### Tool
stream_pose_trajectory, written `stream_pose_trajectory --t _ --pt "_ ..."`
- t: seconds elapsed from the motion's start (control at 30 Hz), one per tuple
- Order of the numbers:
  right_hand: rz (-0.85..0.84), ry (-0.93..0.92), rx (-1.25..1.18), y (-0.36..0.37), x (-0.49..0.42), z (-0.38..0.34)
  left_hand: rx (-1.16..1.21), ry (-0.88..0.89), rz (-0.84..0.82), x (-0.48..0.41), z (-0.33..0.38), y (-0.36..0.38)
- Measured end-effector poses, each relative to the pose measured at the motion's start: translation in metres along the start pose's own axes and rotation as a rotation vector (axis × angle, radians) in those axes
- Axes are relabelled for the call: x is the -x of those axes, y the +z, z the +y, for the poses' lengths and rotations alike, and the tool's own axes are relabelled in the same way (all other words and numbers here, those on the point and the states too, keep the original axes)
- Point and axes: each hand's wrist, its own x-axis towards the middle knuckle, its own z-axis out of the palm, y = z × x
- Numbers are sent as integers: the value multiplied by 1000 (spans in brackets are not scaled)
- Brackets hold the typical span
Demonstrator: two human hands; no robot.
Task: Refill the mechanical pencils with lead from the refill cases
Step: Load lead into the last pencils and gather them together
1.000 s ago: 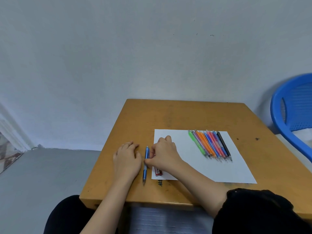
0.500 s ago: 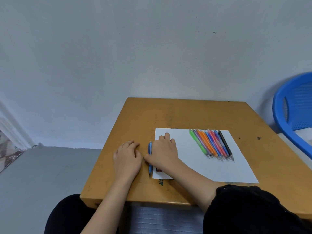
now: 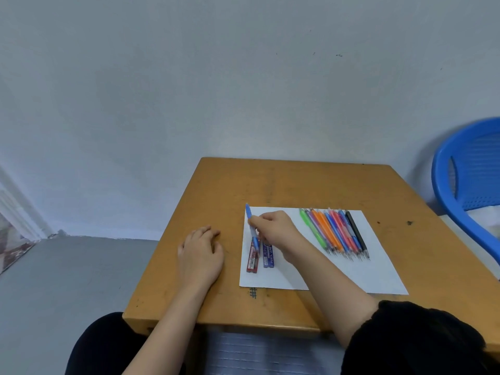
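Left hand (image 3: 201, 253): palm down on the table (image 3: 297, 182), fingers (image 3: 207, 232) loosely curled and close together, holding nothing. Left forearm bare, running from the lower edge of the view up to the wrist.

Right hand (image 3: 274, 231): back of the hand upward, thumb and fingertips pinching a blue pencil (image 3: 252, 231) along its barrel — one end points away from the body. Right forearm bare, crossing diagonally from the lower right; a black sleeve (image 3: 411, 336) covers the upper arm.
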Motion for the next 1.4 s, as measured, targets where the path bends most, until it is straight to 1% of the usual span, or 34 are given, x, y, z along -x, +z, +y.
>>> stream_pose_trajectory --t 0.07,0.13,0.33,0.43,0.53,0.6,0.7,0.87,1.07,1.17,1.27,1.4 --pt "-5 27 -128 -9 1 2 16 6 16 1 2 0" --pt "-4 47 -203 -19 4 4 57 34 41 2 5 -1" --pt "38 70 -239 -41 7 18 91 233 125 9 16 -1" --pt "53 10 -348 -46 4 29 157 298 132 9 30 3" --pt "73 -58 -381 -50 2 38 228 450 146 7 47 10" --pt "72 -104 -415 -52 1 43 244 538 160 6 55 17" --pt "56 -137 -496 -54 0 49 245 601 201 2 56 27" --pt "14 -163 -575 -54 -3 51 259 604 212 -2 53 33" --pt "-46 -194 -564 -50 0 49 196 588 216 -6 49 37" --pt "-31 -206 -608 -49 0 50 194 539 215 -8 46 39" --pt "30 -189 -696 -53 -4 52 240 471 212 -9 45 37" --pt "71 -191 -758 -55 -6 57 245 444 203 -8 46 33"
